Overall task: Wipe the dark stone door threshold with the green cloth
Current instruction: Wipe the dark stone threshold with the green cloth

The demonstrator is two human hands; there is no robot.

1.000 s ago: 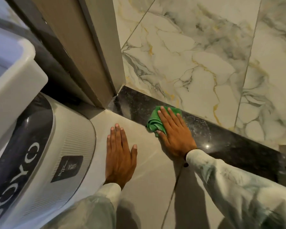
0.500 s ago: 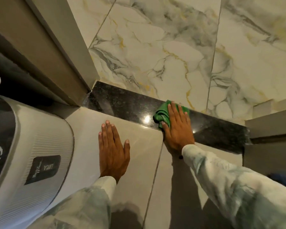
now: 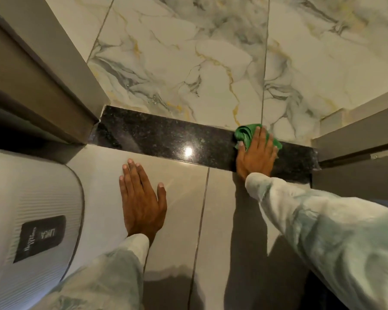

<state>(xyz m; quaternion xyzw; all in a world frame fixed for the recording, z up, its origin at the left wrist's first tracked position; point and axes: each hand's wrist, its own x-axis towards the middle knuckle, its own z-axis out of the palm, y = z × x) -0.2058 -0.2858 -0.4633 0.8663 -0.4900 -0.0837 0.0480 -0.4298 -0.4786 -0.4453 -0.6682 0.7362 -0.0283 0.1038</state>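
Observation:
The dark speckled stone threshold (image 3: pixel 157 137) runs left to right between two door frames, with a light glare near its middle. My right hand (image 3: pixel 255 155) lies flat on the green cloth (image 3: pixel 246 133), pressing it onto the right part of the threshold, close to the right frame. The cloth bunches out past my fingertips and thumb. My left hand (image 3: pixel 141 198) rests flat, fingers together, on the beige floor tile in front of the threshold, holding nothing.
A white appliance (image 3: pixel 31 209) with a dark label stands at the left, close to my left hand. Door frame posts rise at the left (image 3: pixel 61 70) and right (image 3: pixel 354 139) ends of the threshold. Marbled tiles (image 3: pixel 199 63) lie beyond it.
My right hand has slid the green cloth along the threshold from its left part to the right end. My left hand has stayed planted on the tile.

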